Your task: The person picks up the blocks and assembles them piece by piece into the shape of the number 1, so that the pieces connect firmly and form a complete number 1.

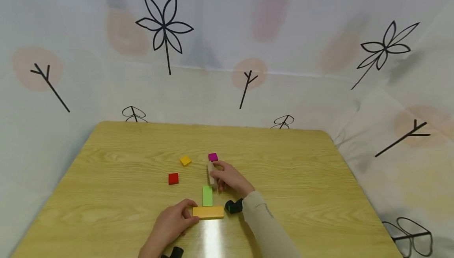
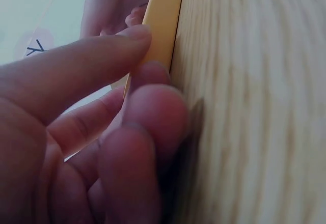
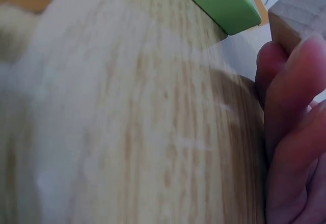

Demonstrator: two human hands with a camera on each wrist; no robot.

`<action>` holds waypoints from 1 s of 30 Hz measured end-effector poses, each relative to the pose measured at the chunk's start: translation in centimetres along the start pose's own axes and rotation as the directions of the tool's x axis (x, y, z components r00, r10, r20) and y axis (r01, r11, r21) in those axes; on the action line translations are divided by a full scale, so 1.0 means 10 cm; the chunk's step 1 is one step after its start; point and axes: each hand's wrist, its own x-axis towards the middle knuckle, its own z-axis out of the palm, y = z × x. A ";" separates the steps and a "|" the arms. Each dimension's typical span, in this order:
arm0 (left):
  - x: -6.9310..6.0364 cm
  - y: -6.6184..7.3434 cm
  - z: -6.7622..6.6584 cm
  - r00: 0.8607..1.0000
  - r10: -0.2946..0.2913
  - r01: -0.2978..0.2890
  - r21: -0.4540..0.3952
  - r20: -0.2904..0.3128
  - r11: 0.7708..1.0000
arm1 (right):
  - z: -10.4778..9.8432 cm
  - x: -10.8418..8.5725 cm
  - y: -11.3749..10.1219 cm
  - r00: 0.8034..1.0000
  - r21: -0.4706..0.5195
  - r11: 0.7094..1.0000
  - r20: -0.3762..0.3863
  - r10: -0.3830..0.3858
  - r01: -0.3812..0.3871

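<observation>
My left hand (image 1: 172, 220) pinches the left end of a long yellow-orange block (image 1: 209, 213) lying on the table; the left wrist view has the thumb on one face of this block (image 2: 165, 20) and fingers at its end. Beyond it, a light green block (image 1: 207, 197) lies lengthwise, seemingly against its far side. A plain wooden block (image 1: 211, 174) is gripped by my right hand (image 1: 230, 179), just past the green block's far end. In the right wrist view the wooden block (image 3: 298, 18) sits between curled fingers, apart from the green block (image 3: 224, 5).
Past the right hand lies a small purple block (image 1: 213, 157). A small yellow block (image 1: 185, 161) and a red block (image 1: 173, 178) are to the left. The wood-grain table (image 1: 301, 171) ends at a patterned cloth (image 1: 209, 96) behind.
</observation>
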 end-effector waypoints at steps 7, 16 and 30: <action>0.02 0.01 -0.02 1.000 0.009 -0.009 -0.016 -0.011 1.000 | 0.01 0.05 -0.04 1.000 0.007 1.000 -0.018 0.016 -0.016; 0.00 -0.01 0.01 1.000 0.000 0.000 -0.040 -0.009 0.999 | 0.04 0.06 -0.04 0.998 -0.033 0.999 -0.047 0.034 -0.036; 0.00 -0.01 0.00 1.000 0.016 -0.016 -0.021 -0.024 1.000 | 0.13 0.07 -0.20 0.995 -0.220 0.974 -0.096 0.035 -0.055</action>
